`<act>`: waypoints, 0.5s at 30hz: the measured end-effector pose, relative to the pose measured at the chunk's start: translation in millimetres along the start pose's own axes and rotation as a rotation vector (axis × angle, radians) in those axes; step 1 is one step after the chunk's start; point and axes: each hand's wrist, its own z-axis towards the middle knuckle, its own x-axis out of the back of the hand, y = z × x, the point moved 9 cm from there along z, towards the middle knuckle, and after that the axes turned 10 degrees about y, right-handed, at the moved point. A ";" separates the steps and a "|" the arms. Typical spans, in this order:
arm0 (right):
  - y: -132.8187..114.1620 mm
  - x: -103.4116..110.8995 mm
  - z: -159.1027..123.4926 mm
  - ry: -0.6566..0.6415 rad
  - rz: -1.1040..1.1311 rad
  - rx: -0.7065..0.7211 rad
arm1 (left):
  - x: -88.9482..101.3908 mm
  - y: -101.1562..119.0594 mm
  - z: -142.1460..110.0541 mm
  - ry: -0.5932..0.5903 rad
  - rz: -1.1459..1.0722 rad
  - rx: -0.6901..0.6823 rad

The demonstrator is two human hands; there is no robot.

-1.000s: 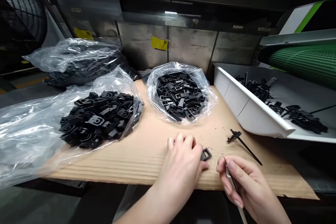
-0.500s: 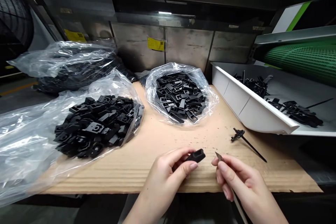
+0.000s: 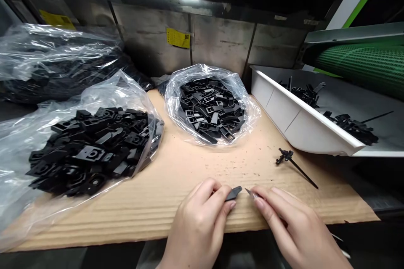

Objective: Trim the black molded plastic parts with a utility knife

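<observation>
hands (image 3: 198, 222) (image 3: 293, 227) at the cardboard edge (image 3: 94, 240)

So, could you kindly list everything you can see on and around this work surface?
cardboard sheet: one, tan, covering the work surface
clear plastic bags: three, transparent, two left, one centre
black plastic parts in bags: many, black, heaped inside the bags
white tray: one, white, right of the cardboard
black parts in tray: many, black, inside the tray
stemmed black part: one, black, loose on the cardboard
green mesh belt: one, green, upper right
yellow label: one, yellow, on the metal back panel
black plastic part: one, black, in the left hand
craft knife: one, silver blade, in the right hand
left hand: one, front edge of the cardboard
right hand: one, front edge of the cardboard
</observation>
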 end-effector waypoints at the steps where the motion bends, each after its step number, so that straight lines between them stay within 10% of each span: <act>1: -0.4 -1.2 1.1 -0.003 0.002 -0.019 | -2.0 -0.1 0.1 -0.030 -0.001 0.001; 15: 0.0 -16.5 7.3 -0.227 0.031 -0.029 | -6.7 -2.7 -0.5 -0.118 -0.024 0.034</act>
